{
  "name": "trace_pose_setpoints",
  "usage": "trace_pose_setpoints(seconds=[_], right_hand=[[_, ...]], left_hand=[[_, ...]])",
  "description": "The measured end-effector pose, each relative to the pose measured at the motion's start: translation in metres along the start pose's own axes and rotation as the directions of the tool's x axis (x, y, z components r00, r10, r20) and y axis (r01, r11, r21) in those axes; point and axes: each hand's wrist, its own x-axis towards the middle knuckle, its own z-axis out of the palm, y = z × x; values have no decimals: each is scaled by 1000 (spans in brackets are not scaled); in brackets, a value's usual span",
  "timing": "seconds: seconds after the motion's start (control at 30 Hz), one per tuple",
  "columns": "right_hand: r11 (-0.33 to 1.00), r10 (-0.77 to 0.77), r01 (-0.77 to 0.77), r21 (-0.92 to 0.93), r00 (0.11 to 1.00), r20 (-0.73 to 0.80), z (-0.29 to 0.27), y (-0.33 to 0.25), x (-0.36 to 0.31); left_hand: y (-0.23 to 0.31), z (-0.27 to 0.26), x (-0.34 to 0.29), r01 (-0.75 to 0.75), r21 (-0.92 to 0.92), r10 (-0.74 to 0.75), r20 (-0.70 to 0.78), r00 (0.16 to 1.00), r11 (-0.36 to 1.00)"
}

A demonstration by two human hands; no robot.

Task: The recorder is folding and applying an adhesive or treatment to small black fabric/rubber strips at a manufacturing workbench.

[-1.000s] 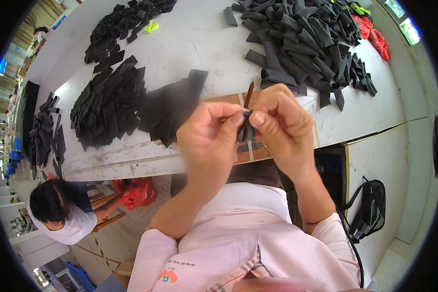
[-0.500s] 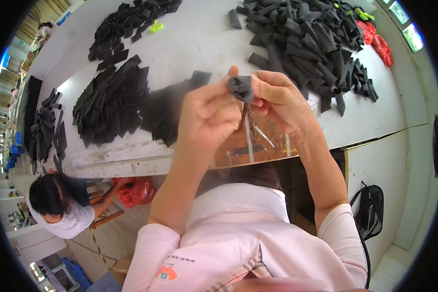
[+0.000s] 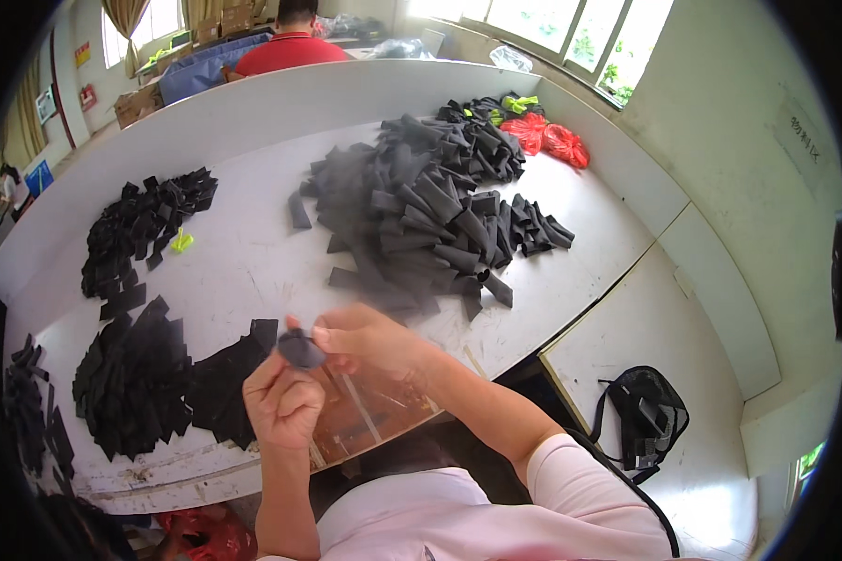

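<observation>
Above the table's near edge, my left hand (image 3: 287, 402) and my right hand (image 3: 370, 344) hold a small black fabric tube (image 3: 301, 352) between them. My left fingers are curled beneath and around its left side. On its right, my right thumb and fingers pinch it. Below the hands lies a brown board (image 3: 360, 416) set along the table edge. Flat black fabric pieces (image 3: 229, 383) lie fanned out just left of my left hand. Beyond my right hand rises a large heap of black fabric tubes (image 3: 421, 206), partly blurred.
More stacks of black pieces (image 3: 131, 383) lie to the left. A yellow-green strip (image 3: 182, 241) is near the far left pile (image 3: 136, 229). Red plastic bags (image 3: 547, 138) sit at the back. A black mesh bag (image 3: 641, 421) lies at right. A person in red (image 3: 293, 54) is beyond the partition.
My view has swung up and to the right, bringing the windows and the far person into sight. Both hands still hold the black fabric tube, now with its opening less visible.
</observation>
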Motion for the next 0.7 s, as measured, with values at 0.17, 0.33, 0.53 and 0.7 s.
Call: trace_pose_setpoints(seconds=[0.17,0.33,0.53,0.7], right_hand=[[983,81,-77,-164,997,17,12,-7,3],[976,174,-183,120,982,75,-4,33,-18],[1000,19,-19,-21,999,34,3,-12,-12],[981,157,-166,97,983,94,-20,37,-8]], left_hand=[[8,-20,-6,-59,-150,79,133,988,987],[2,-46,-19,-125,252,141,-50,989,960],[-45,11,-11,-422,902,453,338,825,95],[-21,-35,-13,-264,766,348,57,936,586]])
